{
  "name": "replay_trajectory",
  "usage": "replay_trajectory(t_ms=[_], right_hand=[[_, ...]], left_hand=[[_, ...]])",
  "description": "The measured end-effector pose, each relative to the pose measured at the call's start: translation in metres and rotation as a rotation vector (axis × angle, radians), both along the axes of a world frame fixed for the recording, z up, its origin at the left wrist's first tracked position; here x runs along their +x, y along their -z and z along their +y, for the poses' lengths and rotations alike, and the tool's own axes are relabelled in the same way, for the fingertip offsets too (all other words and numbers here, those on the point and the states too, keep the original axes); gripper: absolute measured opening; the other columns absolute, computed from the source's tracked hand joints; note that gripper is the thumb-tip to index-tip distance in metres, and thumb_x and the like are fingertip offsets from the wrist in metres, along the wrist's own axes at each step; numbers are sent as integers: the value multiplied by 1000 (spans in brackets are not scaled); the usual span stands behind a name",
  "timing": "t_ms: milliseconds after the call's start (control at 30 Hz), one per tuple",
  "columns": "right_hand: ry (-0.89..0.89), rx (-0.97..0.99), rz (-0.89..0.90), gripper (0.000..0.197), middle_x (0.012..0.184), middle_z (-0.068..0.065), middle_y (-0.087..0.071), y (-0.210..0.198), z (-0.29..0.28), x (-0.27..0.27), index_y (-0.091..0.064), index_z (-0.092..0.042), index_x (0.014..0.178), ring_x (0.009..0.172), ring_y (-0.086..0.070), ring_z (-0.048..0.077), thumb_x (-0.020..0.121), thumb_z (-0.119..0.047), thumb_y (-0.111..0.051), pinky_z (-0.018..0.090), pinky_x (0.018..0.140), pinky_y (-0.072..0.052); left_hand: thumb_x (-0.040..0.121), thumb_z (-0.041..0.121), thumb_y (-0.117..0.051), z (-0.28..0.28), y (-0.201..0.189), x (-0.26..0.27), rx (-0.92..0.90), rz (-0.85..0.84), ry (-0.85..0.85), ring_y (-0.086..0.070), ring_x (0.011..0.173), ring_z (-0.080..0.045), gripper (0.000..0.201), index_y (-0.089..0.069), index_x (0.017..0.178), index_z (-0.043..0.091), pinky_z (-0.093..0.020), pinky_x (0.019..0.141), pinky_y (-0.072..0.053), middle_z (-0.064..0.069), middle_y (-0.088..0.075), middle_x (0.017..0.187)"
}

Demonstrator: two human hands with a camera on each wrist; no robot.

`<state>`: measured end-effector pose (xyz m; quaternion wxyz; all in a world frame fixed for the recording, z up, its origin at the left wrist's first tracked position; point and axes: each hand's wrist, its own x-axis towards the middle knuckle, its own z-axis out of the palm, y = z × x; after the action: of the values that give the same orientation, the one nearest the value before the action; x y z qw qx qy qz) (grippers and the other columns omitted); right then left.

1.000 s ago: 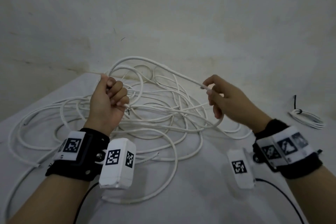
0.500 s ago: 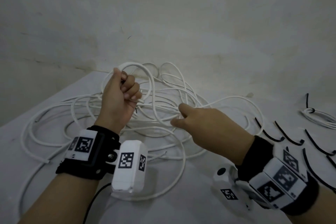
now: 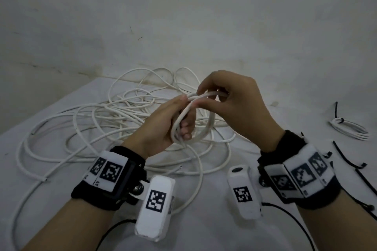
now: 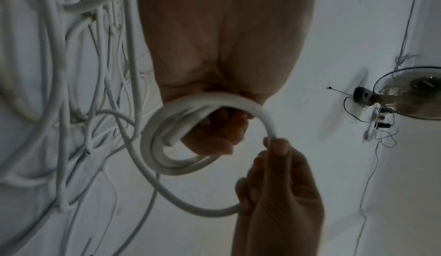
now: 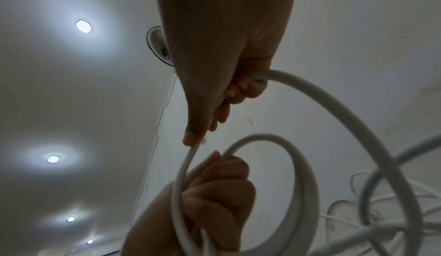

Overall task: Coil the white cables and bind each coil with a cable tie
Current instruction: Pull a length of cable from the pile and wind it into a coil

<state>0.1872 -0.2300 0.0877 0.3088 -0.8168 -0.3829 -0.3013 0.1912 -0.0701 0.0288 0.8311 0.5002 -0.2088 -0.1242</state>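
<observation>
A small coil of white cable hangs between both hands above the table. My left hand grips the coil's loops in curled fingers. My right hand pinches the cable at the coil's top and brings a new loop onto it. In the right wrist view the left fist shows closed round the loops. The cable's free length drops to the table. A tangle of loose white cables lies behind and left of the hands.
A coiled white cable bound with a black tie lies at the far right. Several black cable ties lie on the white table by my right wrist. A wall rises right behind the table. A fan hangs on the wall.
My right hand reached down into the tangle, then came up with cable and met the left hand. The left hand moved right and toward the middle, its coil now holding more loops.
</observation>
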Motion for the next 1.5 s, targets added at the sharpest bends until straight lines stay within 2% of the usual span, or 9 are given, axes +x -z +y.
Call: replay_trajectory(t_ms=[167, 400, 600, 733, 934, 1100, 1167, 1300, 1500], right_hand=[[109, 169, 14, 15, 63, 1, -54, 14, -1, 16, -74, -16, 81, 60, -47, 11, 81, -31, -73, 12, 58, -32], [33, 281, 304, 24, 54, -8, -54, 36, -4, 25, -66, -15, 78, 51, -52, 7, 96, -26, -55, 24, 55, -43], [36, 32, 485, 21, 86, 2, -69, 60, -27, 36, -57, -11, 86, 89, -64, 28, 98, -27, -52, 44, 83, -49], [87, -71, 462, 7, 94, 7, -68, 52, -29, 47, -53, -14, 89, 95, -63, 23, 95, -15, -54, 27, 83, -48], [144, -261, 455, 8, 104, 6, -66, 38, -22, 75, -42, -21, 94, 95, -62, 30, 99, -16, -46, 39, 80, -48], [137, -255, 402, 10, 89, 4, -65, 37, -11, 92, -51, -11, 87, 86, -63, 23, 93, -2, -52, 20, 73, -46], [157, -187, 419, 16, 82, 3, -62, 34, -3, 98, -53, -10, 85, 77, -64, 23, 90, 4, -49, 12, 64, -46], [113, 180, 465, 23, 74, 4, -58, 5, 19, 111, -52, -8, 78, 65, -65, 27, 87, 13, -47, 30, 59, -57], [-74, 389, 374, 20, 80, 6, -61, -50, 45, 104, -51, -16, 81, 64, -62, 19, 96, -3, -49, 32, 65, -58]], left_hand=[[89, 39, -37, -1, 0, -1, -101, 85, 69, -22, 31, -2, 36, -42, 62, 16, -13, 33, -14, 5, -27, 44], [85, 47, -38, 10, -7, -1, -202, 69, -34, -18, 29, 2, 41, -47, 56, 20, -14, 31, -10, 10, -26, 41], [90, 37, -40, 24, -15, 2, -358, 84, -187, -4, 40, -8, 41, -42, 53, 20, -13, 28, -12, 10, -25, 39], [98, 36, -33, 28, -14, 5, -409, 101, -237, -4, 40, -8, 47, -40, 54, 20, -12, 28, -12, 10, -24, 39], [98, 36, -32, 42, -15, 9, -453, 59, -283, -9, 32, -7, 38, -31, 63, 20, -13, 29, -12, 8, -24, 38], [101, 36, -30, 51, -11, 16, -491, 56, -335, -22, 27, -4, 40, -30, 64, 20, -13, 28, -14, 8, -25, 38], [101, 36, -31, 53, -9, 18, -512, 67, -348, -22, 26, -4, 41, -31, 63, 20, -13, 28, -15, 8, -24, 38], [101, 37, -31, 52, -6, 20, -542, 95, -352, -21, 27, -4, 43, -34, 61, 20, -14, 30, -12, 8, -24, 39], [101, 39, -29, 59, -9, 21, -571, 71, -342, -16, 28, -6, 51, -40, 54, 21, -14, 29, -13, 7, -25, 38]])
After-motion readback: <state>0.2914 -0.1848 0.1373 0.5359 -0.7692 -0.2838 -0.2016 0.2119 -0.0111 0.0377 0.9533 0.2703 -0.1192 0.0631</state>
